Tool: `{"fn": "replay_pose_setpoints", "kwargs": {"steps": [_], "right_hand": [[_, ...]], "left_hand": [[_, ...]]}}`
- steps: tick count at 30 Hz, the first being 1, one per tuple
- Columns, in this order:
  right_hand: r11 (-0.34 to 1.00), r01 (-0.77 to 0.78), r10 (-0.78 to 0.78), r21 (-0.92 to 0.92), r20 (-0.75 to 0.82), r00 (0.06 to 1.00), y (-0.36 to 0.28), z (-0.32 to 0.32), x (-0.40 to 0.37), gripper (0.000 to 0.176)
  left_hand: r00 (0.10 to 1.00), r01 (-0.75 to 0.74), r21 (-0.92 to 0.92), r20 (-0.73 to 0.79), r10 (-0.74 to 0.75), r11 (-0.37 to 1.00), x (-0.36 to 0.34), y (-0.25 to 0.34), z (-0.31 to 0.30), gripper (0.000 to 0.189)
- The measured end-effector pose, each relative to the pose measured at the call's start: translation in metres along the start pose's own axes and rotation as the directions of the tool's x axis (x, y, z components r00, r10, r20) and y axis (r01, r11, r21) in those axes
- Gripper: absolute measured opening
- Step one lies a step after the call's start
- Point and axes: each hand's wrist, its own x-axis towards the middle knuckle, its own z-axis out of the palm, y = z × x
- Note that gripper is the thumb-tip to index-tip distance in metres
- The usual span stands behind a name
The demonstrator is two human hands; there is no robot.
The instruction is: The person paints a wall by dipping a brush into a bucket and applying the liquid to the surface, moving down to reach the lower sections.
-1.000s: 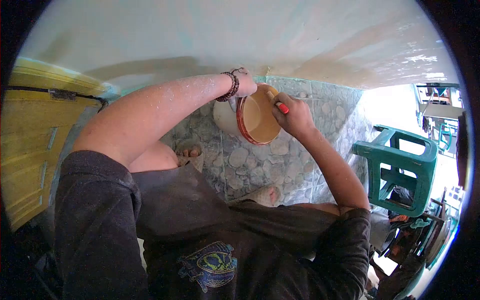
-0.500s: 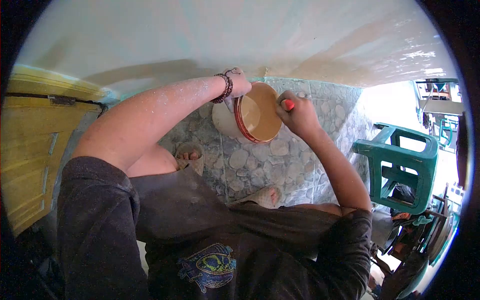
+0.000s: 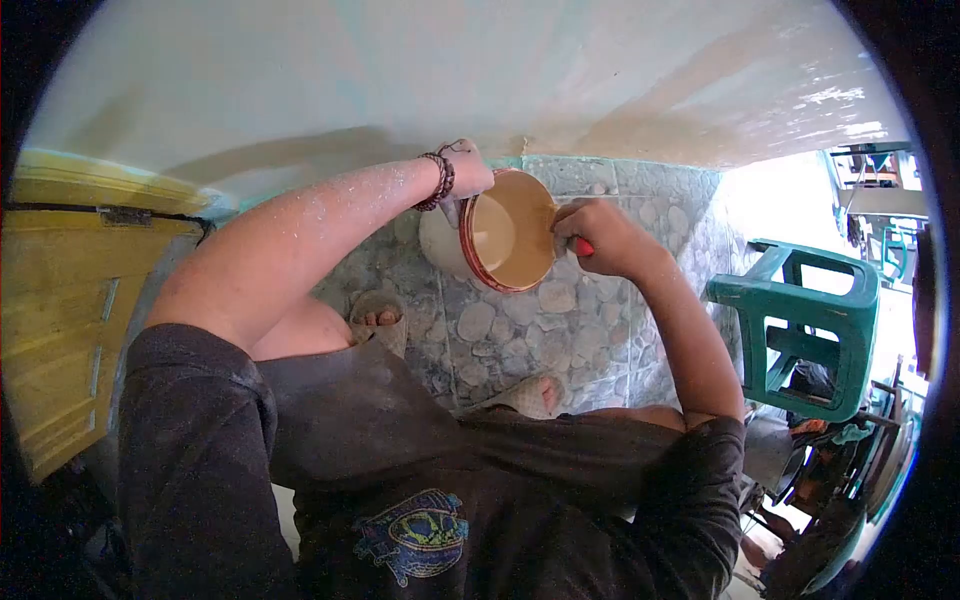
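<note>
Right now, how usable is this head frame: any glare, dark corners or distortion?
Head view: strong fisheye, black corners cropping the frame; daylight behind the green plastic stool blown out white; left hand on the paint pail and right hand on the red-handled tool evenly lit, sharp.

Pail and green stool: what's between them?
Head view: the right hand, gripping a red-handled tool at the pail rim, then bare pebble-pattern floor up to the green stool.
</note>
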Motion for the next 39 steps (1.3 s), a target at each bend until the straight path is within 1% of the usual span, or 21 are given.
{"fn": "replay_pose_setpoints", "kwargs": {"steps": [2,3,4,5,7,8,10,12,13,15,17,19,21,23,25,27,30,33,35,38,39], "right_hand": [[0.995,-0.018,0.024,0.1,-0.054,0.998,-0.004,-0.015,-0.005,0.022],[0.984,-0.01,0.031,0.177,-0.117,0.993,-0.001,-0.023,-0.01,0.02],[0.97,-0.002,0.05,0.242,-0.193,0.98,0.003,-0.033,-0.016,0.019],[0.936,-0.048,0.147,0.349,-0.262,0.954,0.007,-0.042,-0.024,0.016],[0.833,-0.096,0.354,0.545,-0.392,0.849,0.016,-0.061,-0.042,0.011],[0.625,-0.088,0.474,0.776,-0.287,0.832,0.027,-0.07,-0.056,0.016],[0.461,0.125,0.604,0.879,-0.413,0.681,0.053,-0.075,-0.084,0.02],[0.301,0.337,0.731,0.892,-0.443,0.52,0.075,-0.073,-0.109,0.025],[0.223,0.417,0.78,0.881,-0.418,0.465,0.088,-0.067,-0.12,0.024],[0.076,0.583,0.859,0.809,-0.35,0.374,0.121,-0.046,-0.139,0.023],[0.017,0.636,0.912,0.772,-0.272,0.306,0.157,-0.013,-0.148,0.025],[0.085,0.666,0.944,0.741,-0.273,0.183,0.148,-0.02,-0.139,0.025],[0.194,0.786,0.859,0.586,-0.489,0.153,0.144,-0.063,-0.131,0.019],[0.261,0.862,0.779,0.434,-0.622,0.078,0.114,-0.126,-0.123,0.013],[0.321,0.914,0.683,0.249,-0.729,-0.042,0.08,-0.175,-0.109,0.01],[0.389,0.913,0.62,0.125,-0.768,-0.159,0.078,-0.19,-0.094,0.008],[0.425,0.899,0.778,0.101,-0.549,-0.306,0.115,-0.121,-0.051,0.006],[0.41,0.845,0.889,0.342,-0.357,-0.287,0.17,0.031,-0.026,0.007],[0.285,0.827,0.956,0.485,-0.086,-0.28,0.16,0.078,-0.028,0.011],[0.349,0.815,0.937,0.464,-0.17,-0.304,0.159,0.03,-0.017,0.019],[0.428,0.794,0.9,0.432,-0.124,-0.418,0.134,-0.028,-0.015,0.017]], "left_hand": [[0.98,-0.195,0.297,0.091,0.175,0.935,-0.005,0.001,-0.006,0.04],[0.998,0.035,-0.073,0.046,-0.032,0.997,-0.014,0.005,-0.009,0.039],[0.971,0.211,-0.454,-0.001,-0.237,0.866,-0.023,0.009,-0.012,0.038],[0.997,0.026,-0.163,-0.066,-0.037,0.986,-0.025,0.004,-0.014,0.038],[0.983,0.083,-0.261,-0.137,-0.122,0.962,-0.002,-0.027,0.016,0.04],[0.972,0.104,-0.312,-0.172,-0.163,0.944,0.009,-0.042,0.031,0.041],[0.99,0.138,-0.453,0.036,-0.137,0.881,-0.031,-0.023,-0.012,0.047],[0.99,0.142,-0.404,0.039,-0.138,0.903,-0.021,-0.049,0.002,0.043],[0.996,-0.027,-0.222,-0.086,0.007,0.975,-0.001,-0.093,0.035,0.042],[0.987,-0.131,-0.19,-0.122,0.109,0.973,0.026,-0.135,0.077,0.042],[1.0,-0.005,-0.365,-0.015,0.0,0.931,0.024,-0.144,0.074,0.041],[0.997,0.069,-0.351,0.046,-0.056,0.934,0.016,-0.12,0.049,0.039],[0.994,0.087,-0.298,0.091,-0.063,0.951,-0.02,-0.077,0.012,0.034],[0.991,-0.115,-0.056,0.07,0.118,0.992,0.02,-0.135,0.044,0.031],[0.99,-0.05,-0.068,0.125,0.059,0.996,0.026,-0.135,0.039,0.03],[0.939,0.303,-0.304,0.258,-0.228,0.903,-0.002,-0.064,-0.006,0.031],[0.933,0.311,-0.324,0.281,-0.223,0.894,0.001,-0.054,-0.013,0.033],[0.96,0.215,-0.332,0.244,-0.137,0.918,0.02,-0.093,0.013,0.038],[0.943,0.282,-0.406,0.283,-0.174,0.869,-0.005,-0.057,-0.011,0.039],[0.9,0.365,-0.449,0.396,-0.185,0.815,-0.013,-0.061,-0.015,0.041],[0.883,0.388,-0.459,0.434,-0.179,0.799,-0.014,-0.068,-0.013,0.042]]}}
